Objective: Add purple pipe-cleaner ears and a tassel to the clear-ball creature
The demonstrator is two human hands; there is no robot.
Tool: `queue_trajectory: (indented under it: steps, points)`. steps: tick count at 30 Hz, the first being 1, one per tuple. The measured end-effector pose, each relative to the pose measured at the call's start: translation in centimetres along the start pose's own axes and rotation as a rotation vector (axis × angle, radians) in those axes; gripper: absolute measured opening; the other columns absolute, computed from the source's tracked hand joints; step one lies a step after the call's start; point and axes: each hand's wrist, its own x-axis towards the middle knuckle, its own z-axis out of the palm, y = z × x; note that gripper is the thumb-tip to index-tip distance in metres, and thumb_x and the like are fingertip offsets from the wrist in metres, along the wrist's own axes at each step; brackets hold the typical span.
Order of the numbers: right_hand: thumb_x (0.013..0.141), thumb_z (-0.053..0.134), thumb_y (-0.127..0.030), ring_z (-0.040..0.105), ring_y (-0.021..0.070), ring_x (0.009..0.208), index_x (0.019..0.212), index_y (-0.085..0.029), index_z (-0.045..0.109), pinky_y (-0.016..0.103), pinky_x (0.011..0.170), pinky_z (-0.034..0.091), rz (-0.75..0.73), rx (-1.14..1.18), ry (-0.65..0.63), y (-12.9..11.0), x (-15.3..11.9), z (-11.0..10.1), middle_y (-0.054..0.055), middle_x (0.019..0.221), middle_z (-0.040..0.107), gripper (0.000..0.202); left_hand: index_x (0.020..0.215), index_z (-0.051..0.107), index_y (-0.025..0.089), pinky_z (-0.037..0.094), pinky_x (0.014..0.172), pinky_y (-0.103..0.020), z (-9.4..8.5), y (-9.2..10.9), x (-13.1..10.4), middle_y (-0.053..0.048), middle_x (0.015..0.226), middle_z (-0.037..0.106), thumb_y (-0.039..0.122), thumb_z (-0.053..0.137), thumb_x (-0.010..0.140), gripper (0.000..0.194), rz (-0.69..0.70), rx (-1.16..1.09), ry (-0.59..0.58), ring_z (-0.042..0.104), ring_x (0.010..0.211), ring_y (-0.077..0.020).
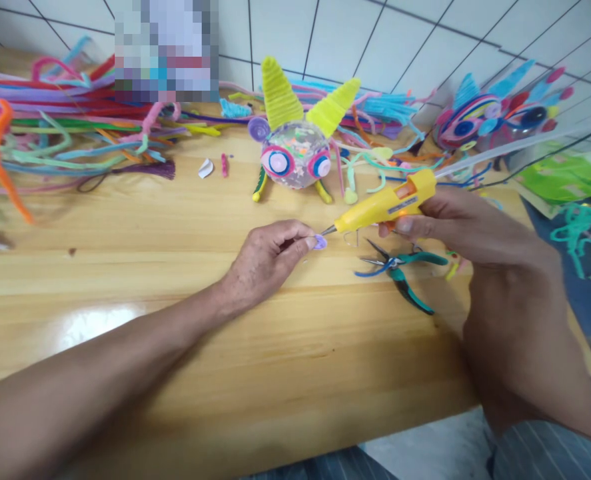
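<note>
Between the thumb and fingers of my left hand [270,257] is a small purple coil [320,242], seemingly of pipe cleaner. My right hand [468,223] grips a yellow hot glue gun [388,203], its metal nozzle at the coil's edge; whether they touch I cannot tell. A clear glue stick [485,157] runs out of the gun's back. Just beyond my hands stands a clear ball-shaped figure [298,153] with yellow-green ears, round coiled eyes, short feet and a purple coil at one side. Pliers [400,270] with teal handles lie open below the glue gun.
Bundles of coloured pipe cleaners [70,127] cover the table's back left, with more blue ones [380,103] behind the figure. A second decorated figure [470,123] stands at the back right. A white scrap [206,168] and a pink piece [224,165] lie on the wooden table [175,267].
</note>
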Motion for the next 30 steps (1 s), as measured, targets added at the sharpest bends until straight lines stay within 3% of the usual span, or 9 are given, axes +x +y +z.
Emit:
queue_trajectory:
  steps: [13, 30]
  points:
    - [0.09, 0.079, -0.057, 0.055, 0.015, 0.071, 0.089, -0.027, 0.078, 0.027, 0.061, 0.043, -0.045, -0.029, 0.016, 0.11, -0.06, 0.02, -0.002, 0.084, 0.067, 0.03, 0.096, 0.08, 0.018, 0.047, 0.068, -0.027, 0.0, -0.36, -0.05, -0.004, 0.084, 0.076, 0.035, 0.068, 0.1, 0.022, 0.006, 0.004, 0.0, 0.061, 0.072, -0.015]
    - [0.086, 0.081, -0.062, 0.052, 0.0155, 0.068, 0.088, -0.026, 0.077, 0.028, 0.058, 0.039, 0.008, -0.038, 0.02, 0.02, -0.27, -0.09, -0.001, 0.081, 0.065, 0.036, 0.094, 0.08, 0.018, 0.044, 0.065, -0.026, -0.03, -0.21, 0.0, -0.001, 0.078, 0.072, 0.033, 0.067, 0.1, 0.02, 0.017, 0.02, 0.017, 0.056, 0.068, -0.0139]
